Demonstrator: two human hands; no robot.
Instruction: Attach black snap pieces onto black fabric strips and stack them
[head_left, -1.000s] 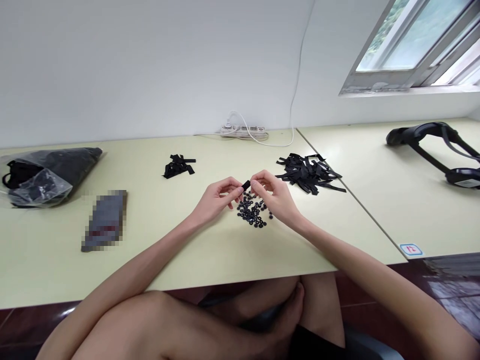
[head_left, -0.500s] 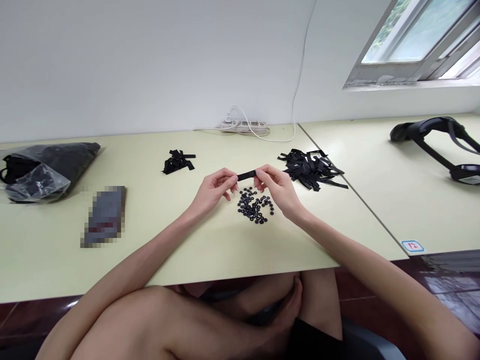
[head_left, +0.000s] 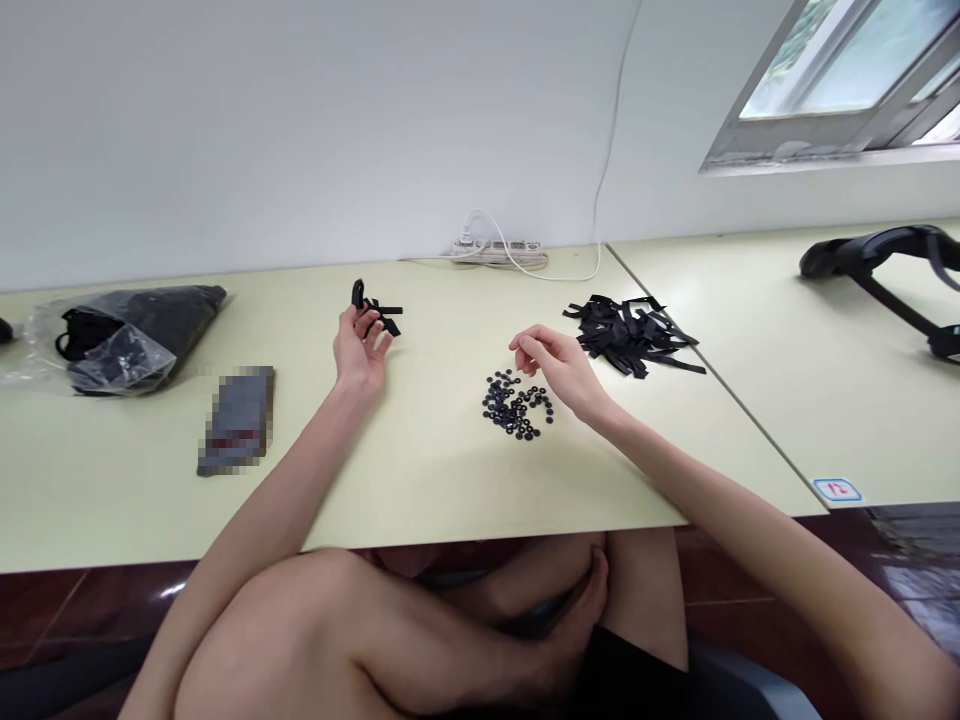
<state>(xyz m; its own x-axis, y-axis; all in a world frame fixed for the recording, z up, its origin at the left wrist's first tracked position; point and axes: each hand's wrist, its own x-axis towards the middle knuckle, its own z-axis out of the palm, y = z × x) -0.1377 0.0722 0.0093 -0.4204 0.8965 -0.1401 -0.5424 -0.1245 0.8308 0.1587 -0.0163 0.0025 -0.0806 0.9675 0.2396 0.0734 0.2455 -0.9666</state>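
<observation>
My left hand (head_left: 361,345) is closed on a black fabric strip (head_left: 358,292), which curls upward from the fingertips. Behind that hand lies a small pile of black strips (head_left: 390,318), partly covered by the fingers. My right hand (head_left: 553,362) hovers with curled fingers and thumb near the index finger; nothing shows in it. Just below and left of it, small round black snap buttons (head_left: 517,408) are scattered on the pale table (head_left: 442,480). A larger heap of black strips (head_left: 626,332) lies beyond my right hand.
A clear plastic bag with black material (head_left: 142,340) lies at the left, with a blurred grey item (head_left: 238,420) before it. A white power strip (head_left: 499,250) with a cable rests along the wall. At the right are a black headset-like device (head_left: 877,270) and a number label (head_left: 838,489).
My left hand has moved left with the strip, from above the buttons to the small pile. My right hand has let go of the strip and stayed near the buttons. The view has shifted slightly.
</observation>
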